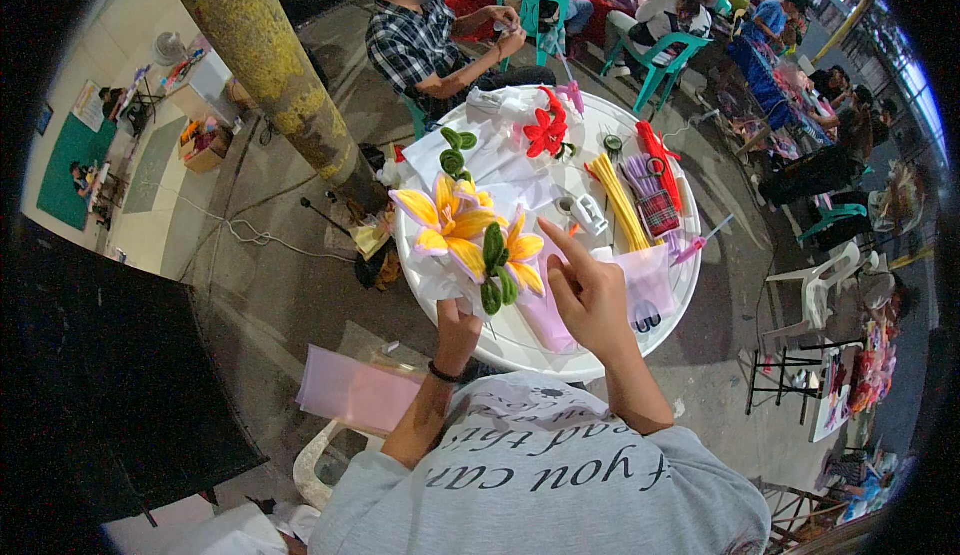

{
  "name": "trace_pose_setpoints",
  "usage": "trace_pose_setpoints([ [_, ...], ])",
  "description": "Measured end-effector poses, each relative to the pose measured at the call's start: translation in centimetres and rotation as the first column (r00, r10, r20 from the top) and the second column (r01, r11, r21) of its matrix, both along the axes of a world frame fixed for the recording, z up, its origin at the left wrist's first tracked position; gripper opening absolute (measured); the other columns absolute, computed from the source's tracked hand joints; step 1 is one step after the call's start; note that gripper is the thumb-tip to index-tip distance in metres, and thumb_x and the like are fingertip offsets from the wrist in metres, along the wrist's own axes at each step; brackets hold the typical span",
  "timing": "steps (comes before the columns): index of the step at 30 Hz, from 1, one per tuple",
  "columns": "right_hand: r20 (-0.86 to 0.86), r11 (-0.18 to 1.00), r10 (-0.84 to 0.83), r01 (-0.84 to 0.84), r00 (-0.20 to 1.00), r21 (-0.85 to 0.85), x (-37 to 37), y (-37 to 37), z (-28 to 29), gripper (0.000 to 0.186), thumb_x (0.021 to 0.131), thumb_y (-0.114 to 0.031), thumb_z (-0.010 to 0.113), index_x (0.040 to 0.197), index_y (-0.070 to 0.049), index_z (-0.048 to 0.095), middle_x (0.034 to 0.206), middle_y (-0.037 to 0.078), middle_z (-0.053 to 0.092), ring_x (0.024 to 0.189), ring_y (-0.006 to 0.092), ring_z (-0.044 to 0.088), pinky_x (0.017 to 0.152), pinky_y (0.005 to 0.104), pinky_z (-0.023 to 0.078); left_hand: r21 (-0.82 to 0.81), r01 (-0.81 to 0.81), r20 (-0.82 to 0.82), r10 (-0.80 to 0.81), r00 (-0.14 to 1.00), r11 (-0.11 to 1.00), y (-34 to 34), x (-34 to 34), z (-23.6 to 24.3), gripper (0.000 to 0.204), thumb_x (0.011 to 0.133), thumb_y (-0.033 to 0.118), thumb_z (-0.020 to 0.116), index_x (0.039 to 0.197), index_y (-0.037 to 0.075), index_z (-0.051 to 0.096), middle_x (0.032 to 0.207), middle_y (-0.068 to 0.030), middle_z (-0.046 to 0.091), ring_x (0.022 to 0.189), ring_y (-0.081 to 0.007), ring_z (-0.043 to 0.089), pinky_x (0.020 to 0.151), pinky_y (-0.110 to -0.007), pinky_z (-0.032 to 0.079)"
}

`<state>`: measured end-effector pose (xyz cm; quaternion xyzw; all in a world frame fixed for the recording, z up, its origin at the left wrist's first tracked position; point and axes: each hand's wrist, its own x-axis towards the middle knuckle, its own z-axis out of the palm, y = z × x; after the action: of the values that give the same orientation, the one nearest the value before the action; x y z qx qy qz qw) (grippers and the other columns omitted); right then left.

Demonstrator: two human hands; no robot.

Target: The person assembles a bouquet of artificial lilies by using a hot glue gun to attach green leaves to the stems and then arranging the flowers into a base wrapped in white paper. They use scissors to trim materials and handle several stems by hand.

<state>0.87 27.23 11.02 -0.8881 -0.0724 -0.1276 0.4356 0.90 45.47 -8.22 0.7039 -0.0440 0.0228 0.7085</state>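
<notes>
Several yellow-and-lilac flowers [455, 232]: gathered above the near left of the tabletop [508, 352], petals formed, green leaves [493, 253] among them.
Left hand [457, 328]: wrapped around the base of the bunch, just below the white sheeting [440, 283].
Right hand [592, 290]: forefinger stretched toward the petals, others curled; can't tell if anything is pinched.
Bunch: well along, I'd judge (it looks full from here).
Yellow stems [622, 205]: unused, far right, beside purple stems [634, 168].
Pink sheet [647, 270]: near right, not around the bunch.
</notes>
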Motion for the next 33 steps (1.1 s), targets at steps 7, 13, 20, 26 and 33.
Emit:
trace_pose_setpoints([
  [7, 0.001, 1.000, 0.004, -0.004, 1.000, -0.003, -0.2, 0.0, -0.1, 0.048, 0.089, -0.004, 0.058, 0.136, -0.015, 0.057, 0.049, 0.003, 0.036, 0.043, 0.0091, 0.033, 0.045, 0.0268, 0.031, -0.089, -0.032, 0.092, 0.040, 0.995, 0.996, -0.3, 0.0, 0.0, 0.057, 0.083, -0.003, 0.066, 0.134, -0.004, 0.042, 0.130, -0.0197, 0.049, 0.118, -0.0293, 0.052, 0.100, -0.042, 0.045],
  [13, -0.031, 0.999, 0.010, -0.011, 0.999, -0.052, -0.2, -0.2, 0.0, 0.052, 0.086, -0.010, 0.061, 0.137, -0.017, 0.054, 0.049, 0.010, 0.049, 0.041, 0.0249, 0.052, 0.047, 0.0374, 0.041, -0.131, -0.022, 0.015, 0.024, 1.000, 0.991, -0.2, -0.1, -0.2, 0.059, 0.081, -0.001, 0.067, 0.134, -0.003, 0.039, 0.130, -0.0154, 0.050, 0.119, -0.0245, 0.052, 0.102, -0.038, 0.042],
  [20, -0.048, 1.000, 0.004, -0.005, 0.999, -0.024, -0.3, -0.3, -0.3, 0.051, 0.086, -0.010, 0.061, 0.136, -0.017, 0.055, 0.049, 0.010, 0.050, 0.041, 0.0250, 0.052, 0.047, 0.0378, 0.041, 0.155, -0.054, 0.065, 0.045, 0.997, 0.986, 0.4, -0.5, -1.5, 0.054, 0.081, 0.002, 0.066, 0.129, -0.004, 0.043, 0.126, -0.0154, 0.052, 0.115, -0.0271, 0.053, 0.101, -0.039, 0.041],
  [26, -0.038, 0.998, 0.000, -0.003, 0.999, -0.065, -0.3, -0.5, -0.2, 0.051, 0.086, -0.011, 0.061, 0.136, -0.017, 0.055, 0.050, 0.010, 0.050, 0.042, 0.0249, 0.053, 0.046, 0.0375, 0.041, 0.243, -0.146, 0.221, 0.092, 0.971, 0.959, 0.6, -0.3, -3.3, 0.047, 0.083, 0.007, 0.073, 0.123, -0.005, 0.051, 0.118, -0.0215, 0.055, 0.110, -0.0350, 0.055, 0.097, -0.046, 0.042],
  [33, -0.020, 0.999, 0.007, -0.008, 1.000, -0.050, -0.5, -0.8, -0.4, 0.052, 0.086, -0.011, 0.061, 0.137, -0.017, 0.055, 0.049, 0.010, 0.050, 0.042, 0.0245, 0.053, 0.047, 0.0374, 0.041, 0.091, -0.100, 0.208, 0.079, 0.975, 0.991, -0.3, -0.1, -0.7, 0.053, 0.083, 0.006, 0.072, 0.130, -0.004, 0.048, 0.129, -0.0229, 0.049, 0.118, -0.0352, 0.049, 0.101, -0.048, 0.038],
])
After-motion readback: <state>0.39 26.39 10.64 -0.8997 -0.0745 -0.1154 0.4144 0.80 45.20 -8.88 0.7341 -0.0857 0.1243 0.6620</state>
